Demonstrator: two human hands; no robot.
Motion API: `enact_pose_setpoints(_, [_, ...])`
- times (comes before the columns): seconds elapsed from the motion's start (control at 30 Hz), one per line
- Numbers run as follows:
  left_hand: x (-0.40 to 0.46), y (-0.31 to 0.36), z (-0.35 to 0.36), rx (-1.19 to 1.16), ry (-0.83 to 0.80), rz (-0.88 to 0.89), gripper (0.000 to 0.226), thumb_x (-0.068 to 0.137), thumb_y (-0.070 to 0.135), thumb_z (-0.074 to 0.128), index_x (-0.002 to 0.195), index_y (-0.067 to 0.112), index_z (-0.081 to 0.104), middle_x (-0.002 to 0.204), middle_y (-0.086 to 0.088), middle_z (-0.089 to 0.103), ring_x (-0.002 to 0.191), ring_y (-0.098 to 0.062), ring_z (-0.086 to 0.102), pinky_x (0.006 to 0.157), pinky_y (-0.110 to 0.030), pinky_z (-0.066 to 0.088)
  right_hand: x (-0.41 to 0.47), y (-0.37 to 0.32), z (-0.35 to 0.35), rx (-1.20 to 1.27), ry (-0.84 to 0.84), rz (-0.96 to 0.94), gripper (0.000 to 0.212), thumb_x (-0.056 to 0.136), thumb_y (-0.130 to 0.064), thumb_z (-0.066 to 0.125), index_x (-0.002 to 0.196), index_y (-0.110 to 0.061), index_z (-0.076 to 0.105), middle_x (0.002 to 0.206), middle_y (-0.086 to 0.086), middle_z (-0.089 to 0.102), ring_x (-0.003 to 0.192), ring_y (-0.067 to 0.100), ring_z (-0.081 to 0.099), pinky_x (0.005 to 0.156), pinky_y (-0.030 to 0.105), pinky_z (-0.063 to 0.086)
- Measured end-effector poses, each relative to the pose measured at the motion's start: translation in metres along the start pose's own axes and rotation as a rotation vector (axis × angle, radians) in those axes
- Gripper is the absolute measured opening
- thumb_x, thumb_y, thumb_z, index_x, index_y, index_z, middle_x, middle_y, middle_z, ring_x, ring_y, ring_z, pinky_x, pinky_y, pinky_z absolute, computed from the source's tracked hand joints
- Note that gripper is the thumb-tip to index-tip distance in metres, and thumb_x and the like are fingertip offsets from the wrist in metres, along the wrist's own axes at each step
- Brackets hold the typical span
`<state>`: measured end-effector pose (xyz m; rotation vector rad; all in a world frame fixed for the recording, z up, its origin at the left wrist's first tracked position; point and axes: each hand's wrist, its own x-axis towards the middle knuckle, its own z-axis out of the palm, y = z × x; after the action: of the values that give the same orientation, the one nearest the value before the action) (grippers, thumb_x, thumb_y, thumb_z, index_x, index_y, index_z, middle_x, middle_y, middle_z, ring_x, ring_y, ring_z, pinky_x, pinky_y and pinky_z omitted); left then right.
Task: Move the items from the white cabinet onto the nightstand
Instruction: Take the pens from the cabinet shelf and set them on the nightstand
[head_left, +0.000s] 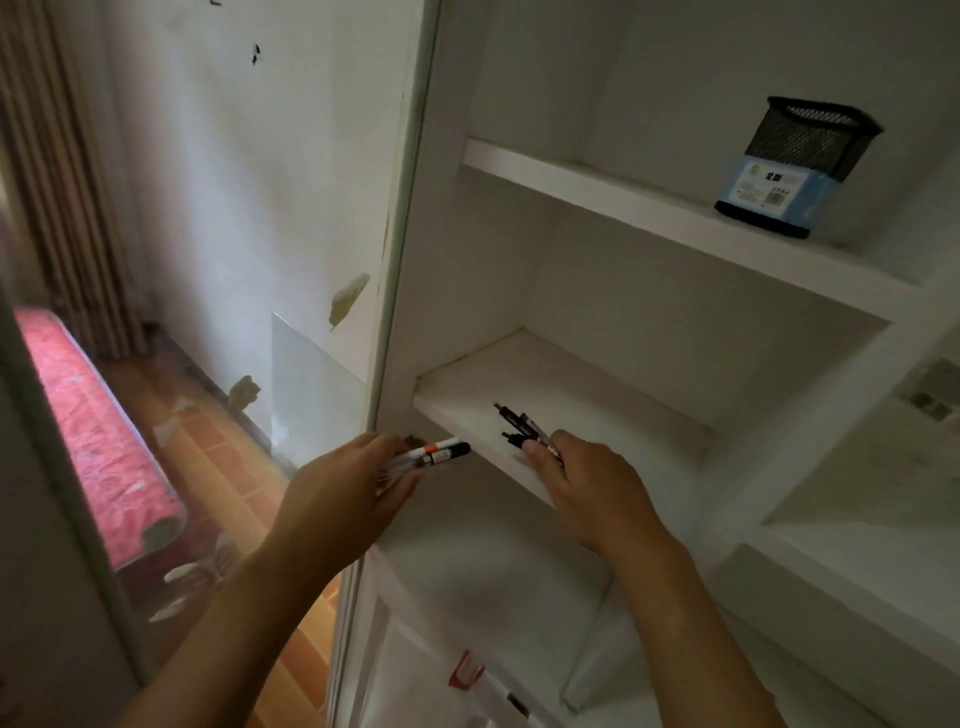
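My left hand (345, 480) is closed around a bundle of markers (436, 455); their dark caps and one orange band stick out past my fingers toward the right, just short of the front corner of the lower shelf (467, 410). The cabinet's upright edge (400, 260) stands directly above that hand, with wall and wooden floor beyond it to the left. Across a small gap, my right hand (592, 488) is over the shelf's front lip, fingers pinched on several black pens (519, 426) whose tips point up and away from it, onto the shelf board. The rest of that shelf is bare up to its back wall. High above and right of this hand, a black mesh pen holder (795, 166) sits on the upper shelf (597, 192).
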<state>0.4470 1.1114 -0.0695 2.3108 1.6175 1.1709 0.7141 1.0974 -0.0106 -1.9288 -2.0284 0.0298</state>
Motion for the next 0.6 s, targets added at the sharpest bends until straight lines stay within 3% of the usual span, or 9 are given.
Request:
enact_pose_setpoints(0.13, [-0.032,0.008,-0.015,0.049,0.067,-0.071,0.019,0.092,0.046,0.068,0.098,0.029,0.071,0.079,0.019,0.057,0.06,-0.001,0.052,0.053,-0.013,0.031,-0.013,-0.004,0.003,0.033,-0.028,-0.108,0.038,0.106,-0.059,0.034,0.089,-0.027,0.045,0.071,-0.008,0.052,0.064,0.017,0.053,0.054,0.036,0.031])
enact_pose_setpoints(0.27, [-0.078,0.016,-0.033,0.108,0.078,-0.194,0.017,0.093,0.051,0.067,0.102,0.035,0.068,0.081,0.02,0.056,0.066,-0.001,0.054,0.057,-0.026,0.043,-0.032,-0.012,0.011,0.077,-0.101,-0.213,0.034,0.106,-0.057,0.035,0.095,-0.028,0.048,0.073,-0.008,0.054,0.063,0.007,0.05,0.053,0.031,0.032])
enact_pose_setpoints(0.53, [-0.202,0.046,-0.057,0.261,0.046,-0.367,0.021,0.091,0.048,0.07,0.104,0.032,0.067,0.09,0.011,0.067,0.073,-0.015,0.063,0.058,-0.028,0.039,-0.099,-0.021,0.058,0.199,-0.278,-0.387,0.035,0.105,-0.059,0.035,0.09,-0.031,0.049,0.074,-0.006,0.058,0.065,0.012,0.055,0.055,0.035,0.039])
enact_pose_setpoints(0.6, [-0.235,0.051,-0.062,0.306,0.027,-0.432,0.02,0.091,0.048,0.07,0.102,0.032,0.067,0.088,0.01,0.067,0.075,-0.018,0.065,0.059,-0.03,0.043,-0.118,-0.027,0.076,0.236,-0.316,-0.424,0.037,0.104,-0.06,0.035,0.091,-0.029,0.05,0.075,-0.006,0.057,0.067,0.015,0.057,0.057,0.035,0.041])
